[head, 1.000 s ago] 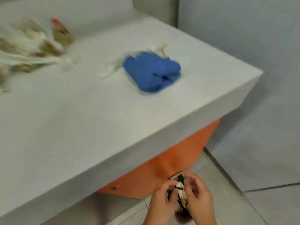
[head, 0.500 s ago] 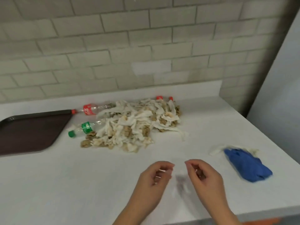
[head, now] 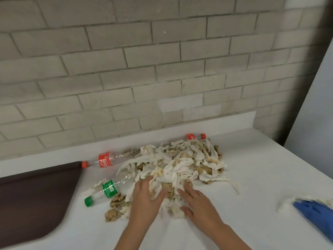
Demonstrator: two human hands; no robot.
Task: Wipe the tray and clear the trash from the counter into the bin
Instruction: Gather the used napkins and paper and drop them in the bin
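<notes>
A heap of stained white and brown tissues [head: 182, 165] lies in the middle of the white counter [head: 252, 168]. My left hand [head: 146, 197] rests on the heap's near left edge, fingers spread. My right hand [head: 196, 201] lies on its near right edge, fingers spread too. Neither hand has closed on anything. Three empty plastic bottles lie around the heap: a green-capped one [head: 106, 191] at the left, a red-labelled one [head: 106, 159] behind it, another red-capped one [head: 195, 137] at the back. The dark brown tray [head: 32, 201] sits at the far left. No bin is in view.
A blue cloth [head: 315, 212] lies at the right edge of the counter, with a white tissue scrap [head: 284, 204] beside it. A grey brick wall [head: 144, 69] backs the counter. A pale panel stands at the right.
My view rose from below the counter edge to the countertop. Both hands moved from the floor area up and forward, and now lie open on the tissue heap.
</notes>
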